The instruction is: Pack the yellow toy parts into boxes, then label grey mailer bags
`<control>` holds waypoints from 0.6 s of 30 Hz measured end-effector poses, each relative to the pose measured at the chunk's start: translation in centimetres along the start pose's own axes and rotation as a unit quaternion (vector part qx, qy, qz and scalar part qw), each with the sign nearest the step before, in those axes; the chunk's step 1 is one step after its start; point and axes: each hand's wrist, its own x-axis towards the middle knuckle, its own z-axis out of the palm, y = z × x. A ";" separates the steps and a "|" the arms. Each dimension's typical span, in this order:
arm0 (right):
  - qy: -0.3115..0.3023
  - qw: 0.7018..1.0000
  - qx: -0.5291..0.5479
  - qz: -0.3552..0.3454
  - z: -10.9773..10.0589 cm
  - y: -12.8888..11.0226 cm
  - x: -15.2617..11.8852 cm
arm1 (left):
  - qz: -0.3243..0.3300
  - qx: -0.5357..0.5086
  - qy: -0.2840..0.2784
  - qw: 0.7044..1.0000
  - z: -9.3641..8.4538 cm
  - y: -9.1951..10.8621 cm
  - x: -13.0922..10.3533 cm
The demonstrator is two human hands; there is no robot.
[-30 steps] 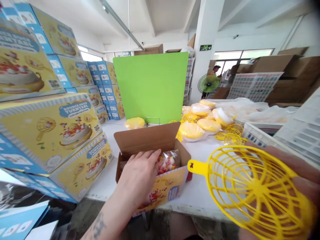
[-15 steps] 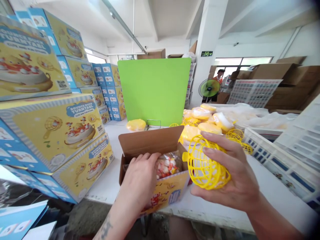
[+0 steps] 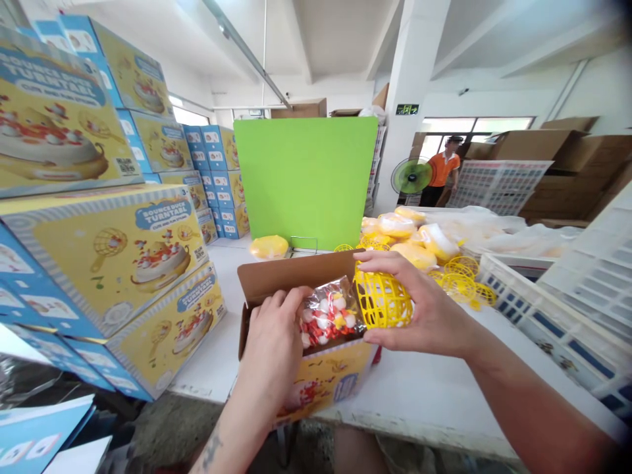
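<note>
An open cardboard box with yellow printed sides stands at the table's front edge, its brown flap raised at the back. Inside it a clear plastic bag of small red, white and yellow toys shows near the top. My left hand reaches over the box's left side, fingers curled down against the bag's left edge; the fingertips are partly hidden. In my right hand are yellow lattice baskets, apparently nested, gripped between thumb and fingers at the box's right rim, beside the bag.
Stacked printed boxes rise on the left. A green panel stands behind, with a yellow wrapped piece before it. More yellow lattice baskets and bagged yellow pieces lie right, near a white crate. A person stands by a fan.
My right hand has brought the yellow baskets left and slightly up, to the box's right rim. The bag shows more fully beside my left hand. The person in the background has moved right, past the fan.
</note>
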 end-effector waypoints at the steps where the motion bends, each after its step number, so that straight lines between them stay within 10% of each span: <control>1: -0.021 1.000 -0.002 0.003 0.0 -0.1 0.4 | -0.002 0.001 0.000 1.000 0.0 0.0 0.0; 7: -0.171 0.984 0.004 0.058 0.1 -0.8 3.1 | -0.012 0.046 -0.021 0.999 -0.2 0.3 0.3; 18: -0.263 0.944 -0.200 0.016 1.3 -1.4 5.8 | -0.009 0.108 -0.042 0.993 -0.2 0.7 0.3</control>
